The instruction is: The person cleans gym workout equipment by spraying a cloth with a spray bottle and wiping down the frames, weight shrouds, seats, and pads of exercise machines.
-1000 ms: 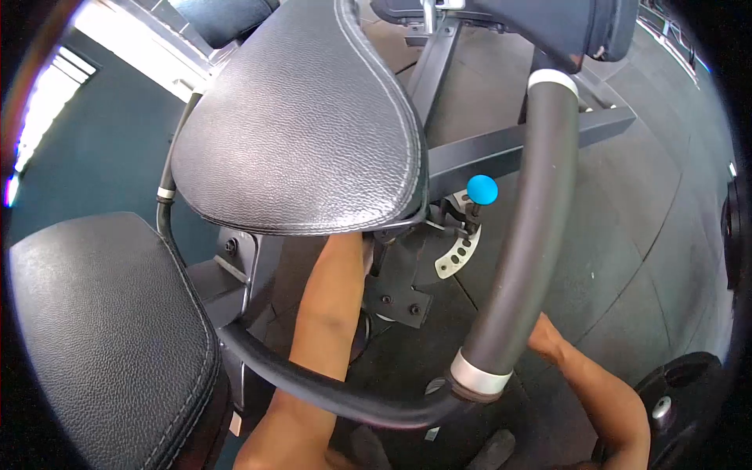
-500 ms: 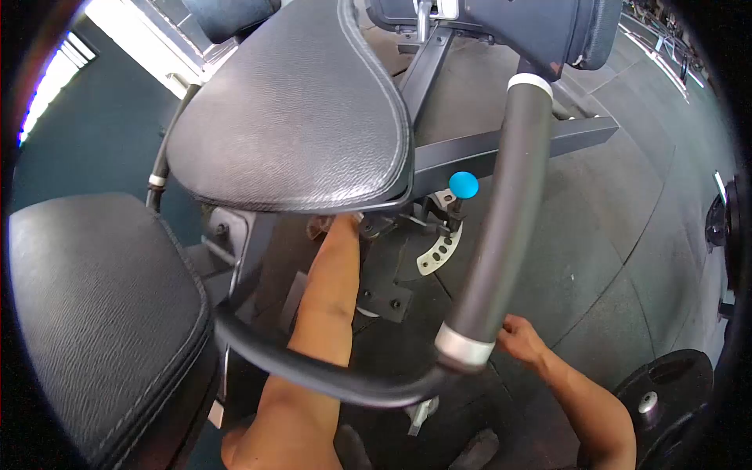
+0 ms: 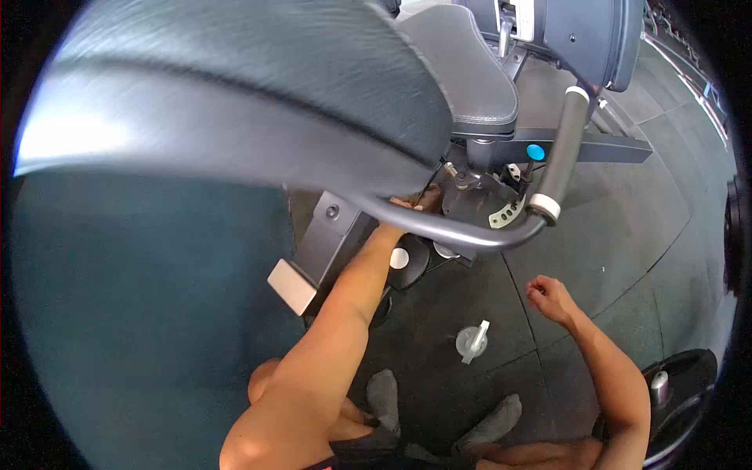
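My left arm reaches beneath the large dark backrest pad (image 3: pixel 258 86) of a gym machine. Only part of my left hand (image 3: pixel 406 205) shows, beside a brownish thing and the machine's lower frame; its grip is unclear. My right hand (image 3: pixel 550 298) is held over the floor with its fingers curled in and nothing visible in them. Between the pad and the right hand runs a curved metal bar with a dark handle grip (image 3: pixel 565 153). A blue knob (image 3: pixel 535 152) stands near a pale curved plate with holes (image 3: pixel 507 213).
The grey padded seat (image 3: pixel 462 70) is behind the large pad. A clear round container with a white top piece (image 3: pixel 471 342) stands on the dark floor near my feet. At the lower right is a black round object (image 3: pixel 681 376). A metal footplate (image 3: pixel 292 287) juts out at left.
The view has shifted, and the large pad now fills the upper left. My left hand partly shows under it. My right hand appears clear of the handle grip.
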Demonstrator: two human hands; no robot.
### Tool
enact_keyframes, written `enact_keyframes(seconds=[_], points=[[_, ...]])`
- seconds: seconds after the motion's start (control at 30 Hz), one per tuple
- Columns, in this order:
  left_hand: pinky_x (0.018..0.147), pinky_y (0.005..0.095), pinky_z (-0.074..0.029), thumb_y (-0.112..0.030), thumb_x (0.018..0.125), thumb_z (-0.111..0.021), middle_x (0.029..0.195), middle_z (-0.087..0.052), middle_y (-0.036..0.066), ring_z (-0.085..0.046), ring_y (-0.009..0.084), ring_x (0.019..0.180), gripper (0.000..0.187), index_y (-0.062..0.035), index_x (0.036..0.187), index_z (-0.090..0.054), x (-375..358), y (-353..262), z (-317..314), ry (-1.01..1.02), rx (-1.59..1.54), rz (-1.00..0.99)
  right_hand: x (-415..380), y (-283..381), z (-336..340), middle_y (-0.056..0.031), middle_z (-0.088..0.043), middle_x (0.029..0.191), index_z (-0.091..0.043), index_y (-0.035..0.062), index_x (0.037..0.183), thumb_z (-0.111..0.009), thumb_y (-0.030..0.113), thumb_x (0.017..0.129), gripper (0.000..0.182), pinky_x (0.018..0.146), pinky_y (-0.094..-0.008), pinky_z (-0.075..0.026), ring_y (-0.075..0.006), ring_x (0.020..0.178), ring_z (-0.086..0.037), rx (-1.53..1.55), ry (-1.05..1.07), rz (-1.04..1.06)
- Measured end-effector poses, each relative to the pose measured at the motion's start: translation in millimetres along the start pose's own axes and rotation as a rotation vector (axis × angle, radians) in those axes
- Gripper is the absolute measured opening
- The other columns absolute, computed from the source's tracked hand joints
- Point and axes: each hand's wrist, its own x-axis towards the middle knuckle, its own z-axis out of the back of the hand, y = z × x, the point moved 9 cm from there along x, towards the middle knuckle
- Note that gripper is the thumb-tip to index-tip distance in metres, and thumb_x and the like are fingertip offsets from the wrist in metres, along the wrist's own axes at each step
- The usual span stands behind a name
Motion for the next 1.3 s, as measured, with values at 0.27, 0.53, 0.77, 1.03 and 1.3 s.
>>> enact_keyframes(seconds=[0.27, 0.53, 0.77, 1.03, 1.3], points=[[0.078, 0.0435, -0.056, -0.023, 0.095, -0.049, 0.099, -0.071, 0.021, -0.071, 0.034, 0.09, 0.033, -0.0024, 0.093, -0.074, -59.2, -4.3, 54.3, 0.213, -0.14, 0.273, -33.0, -42.1, -108.8, -0.0255, -0.052, 0.135, -0.036, 0.0045, 0.145, -0.072, 0.05, 0.082, 0.086, 0.099, -0.0511, -0.047, -0.0423, 0.12, -0.055, -0.787, 0.467, 0.008], [0.082, 0.0421, -0.057, -0.018, 0.089, -0.055, 0.105, -0.072, 0.02, -0.071, 0.0327, 0.099, 0.027, -0.0045, 0.099, -0.076, -149.0, -46.0, 77.8, 0.536, -0.129, 0.298, -55.2, 11.5, -167.5, -0.0332, -0.045, 0.138, -0.019, -0.0014, 0.151, -0.083, 0.061, 0.065, 0.123, 0.106, -0.0484, -0.041, -0.0445, 0.128, -0.047, -0.231, -0.023, 0.286], [0.083, 0.0482, -0.053, -0.039, 0.098, -0.05, 0.1, -0.07, 0.024, -0.068, 0.0381, 0.097, 0.046, 0.0016, 0.095, -0.07, -161.6, -80.5, 221.2, 0.702, -0.426, 0.064, -19.4, 13.7, -148.2, -0.0262, -0.064, 0.112, -0.034, 0.0041, 0.136, -0.075, 0.034, 0.081, 0.075, 0.09, -0.0468, -0.05, -0.0415, 0.104, -0.064, 0.049, -0.117, -0.042], [0.09, 0.0392, -0.048, -0.034, 0.101, -0.051, 0.103, -0.067, 0.014, -0.062, 0.0239, 0.098, 0.039, 0.0023, 0.109, -0.065, -212.3, 57.5, 382.6, 0.248, -1.07, 0.017, -46.9, 145.7, -83.1, -0.0127, -0.067, 0.109, -0.053, 0.0021, 0.124, -0.068, 0.01, 0.082, 0.045, 0.085, -0.033, -0.05, -0.0175, 0.098, -0.063, 0.333, -0.019, 0.437], [0.102, 0.045, -0.047, -0.049, 0.104, -0.041, 0.134, -0.056, 0.017, -0.057, 0.0293, 0.121, 0.062, 0.0031, 0.136, -0.048, -316.1, 169.2, 454.8, -0.944, -1.84, 0.503, -72.9, 303.5, -92.4, -0.012, -0.072, 0.096, -0.059, 0.0043, 0.127, -0.067, 0.017, 0.088, 0.042, 0.07, -0.0333, -0.055, -0.0215, 0.08, -0.07, -0.037, 0.091, 0.754]])
